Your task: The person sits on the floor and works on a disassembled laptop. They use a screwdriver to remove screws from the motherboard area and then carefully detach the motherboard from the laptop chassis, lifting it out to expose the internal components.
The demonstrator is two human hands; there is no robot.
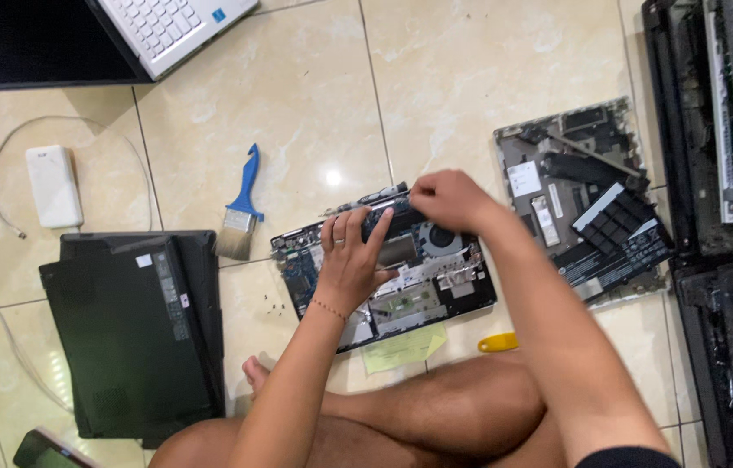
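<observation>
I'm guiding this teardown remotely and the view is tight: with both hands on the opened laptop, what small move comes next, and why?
Probably lift gently at the far edge with the right hand while the left hand keeps pressing flat. The right fingers pinch a part at the rear edge of the opened laptop, just above the fan, and the left palm already steadies the board. Whether that part is free cannot be seen, so go slowly.

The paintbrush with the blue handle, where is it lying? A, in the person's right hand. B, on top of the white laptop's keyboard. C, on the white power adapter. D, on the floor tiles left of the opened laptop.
D: the paintbrush lies flat on the floor, just left of the opened laptop that both hands work on, with neither hand touching it.
</observation>
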